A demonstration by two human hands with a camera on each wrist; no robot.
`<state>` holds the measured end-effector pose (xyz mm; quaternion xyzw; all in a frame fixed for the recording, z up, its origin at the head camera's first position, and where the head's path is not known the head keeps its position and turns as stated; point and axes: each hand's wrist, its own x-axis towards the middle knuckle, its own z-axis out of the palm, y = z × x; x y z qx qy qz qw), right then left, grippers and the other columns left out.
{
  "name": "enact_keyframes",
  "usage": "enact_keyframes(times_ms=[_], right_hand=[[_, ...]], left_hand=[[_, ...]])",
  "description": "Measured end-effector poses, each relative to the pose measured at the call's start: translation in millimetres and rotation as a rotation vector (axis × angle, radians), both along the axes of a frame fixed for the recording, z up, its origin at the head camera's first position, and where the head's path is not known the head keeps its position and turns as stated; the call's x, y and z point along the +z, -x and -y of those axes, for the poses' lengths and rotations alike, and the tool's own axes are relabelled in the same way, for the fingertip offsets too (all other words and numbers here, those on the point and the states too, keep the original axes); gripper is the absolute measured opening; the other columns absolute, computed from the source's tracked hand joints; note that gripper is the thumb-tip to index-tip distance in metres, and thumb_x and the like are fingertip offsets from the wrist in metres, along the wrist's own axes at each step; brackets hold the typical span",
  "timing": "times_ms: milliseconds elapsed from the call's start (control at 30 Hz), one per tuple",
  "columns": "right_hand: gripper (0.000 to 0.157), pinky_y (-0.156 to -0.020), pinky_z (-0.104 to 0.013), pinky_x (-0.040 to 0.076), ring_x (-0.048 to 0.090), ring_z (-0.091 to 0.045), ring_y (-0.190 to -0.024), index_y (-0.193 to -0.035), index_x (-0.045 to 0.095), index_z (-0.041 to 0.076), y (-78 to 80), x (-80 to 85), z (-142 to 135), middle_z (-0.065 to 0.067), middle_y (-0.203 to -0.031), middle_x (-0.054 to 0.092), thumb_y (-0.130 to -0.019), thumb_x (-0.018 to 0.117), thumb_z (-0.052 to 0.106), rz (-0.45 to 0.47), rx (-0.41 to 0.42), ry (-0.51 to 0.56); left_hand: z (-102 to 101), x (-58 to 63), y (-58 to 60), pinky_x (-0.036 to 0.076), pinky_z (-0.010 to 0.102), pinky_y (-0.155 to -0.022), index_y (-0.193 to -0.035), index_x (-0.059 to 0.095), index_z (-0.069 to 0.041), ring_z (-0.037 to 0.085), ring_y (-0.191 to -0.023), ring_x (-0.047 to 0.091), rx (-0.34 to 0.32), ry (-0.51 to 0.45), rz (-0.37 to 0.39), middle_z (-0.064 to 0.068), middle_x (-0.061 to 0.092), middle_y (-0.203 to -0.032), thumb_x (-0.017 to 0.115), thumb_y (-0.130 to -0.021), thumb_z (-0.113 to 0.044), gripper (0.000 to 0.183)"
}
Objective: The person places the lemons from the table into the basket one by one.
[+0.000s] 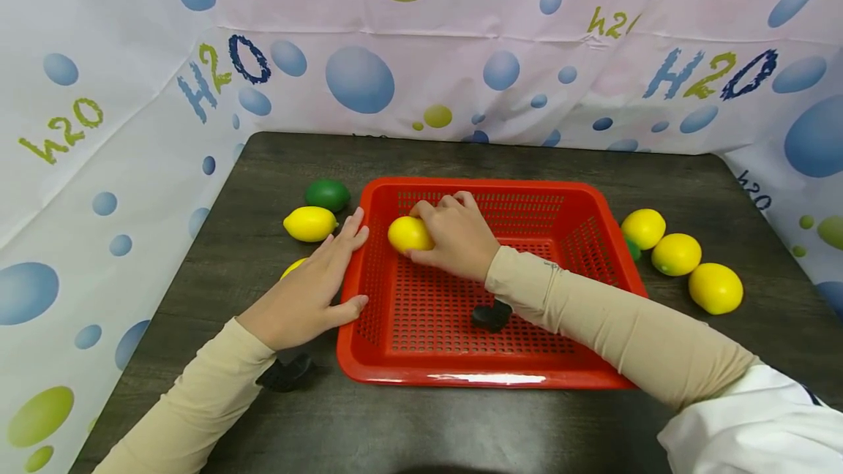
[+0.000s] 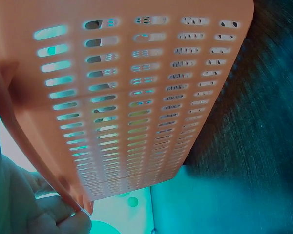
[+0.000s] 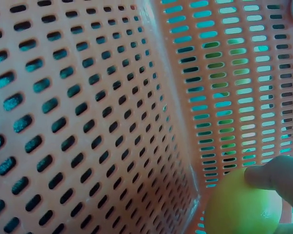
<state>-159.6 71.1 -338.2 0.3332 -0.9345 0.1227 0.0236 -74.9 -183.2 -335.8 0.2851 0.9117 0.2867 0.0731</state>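
Observation:
A red perforated plastic basket [image 1: 375, 371] stands on the dark table. My right hand [image 1: 457, 236] reaches inside it and grips a yellow lemon [image 1: 405, 233] near the left wall. In the right wrist view the thumb lies across the lemon [image 3: 241, 207], close to the slotted wall. My left hand [image 1: 306, 302] rests against the basket's left rim with fingers extended, the thumb touching the edge lower down. From the left wrist view, the left fingers [image 2: 53, 214] are at the rim, above the outer wall.
Left of the basket lie a green lime [image 1: 327, 195], a lemon [image 1: 309, 224] and another yellow fruit [image 1: 293, 267], partly hidden by the left hand. On the right are three lemons [image 1: 677, 254] and a mostly hidden green fruit [image 1: 633, 249]. A printed curtain [image 1: 448, 79] hangs behind.

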Motion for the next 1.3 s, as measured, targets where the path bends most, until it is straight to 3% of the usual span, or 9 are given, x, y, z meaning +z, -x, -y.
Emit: enact_keyframes(times_ms=[367,967,1300], right_hand=[[0.057,-0.104,-0.049,0.035,0.059,-0.030,-0.106,-0.131,0.065,0.008,0.6,-7.9,4,-0.004,-0.122,0.072,-0.092,0.075,0.048,0.094,-0.039,0.005],[0.057,-0.103,-0.049,0.035,0.058,-0.028,-0.106,-0.132,0.063,0.010,3.9,-15.4,9,-0.002,-0.121,0.072,-0.093,0.073,0.049,0.081,-0.057,-0.039],[0.056,-0.104,-0.048,0.035,0.059,-0.028,-0.098,-0.128,0.057,0.006,1.8,-18.7,7,-0.003,-0.098,0.074,-0.094,0.071,0.050,0.001,-0.023,-0.117]], left_hand=[[0,-1.2,0.4,0.012,0.053,-0.126,-0.164,0.011,-0.001,0.022,-0.159,-0.001,-0.002,0.011,-0.004,0.001,-0.007,-0.173,0.061,-0.098,-0.025,0.086],[0,-0.3,1.3,0.012,0.052,-0.126,-0.166,-0.005,-0.010,0.023,-0.158,0.004,0.017,0.031,0.006,0.002,-0.003,-0.173,0.061,-0.098,-0.026,0.096],[-1,-1.0,1.3,0.013,0.053,-0.126,-0.164,0.011,-0.002,0.023,-0.159,0.002,0.007,0.036,-0.016,0.001,-0.004,-0.173,0.062,-0.097,-0.026,0.088]])
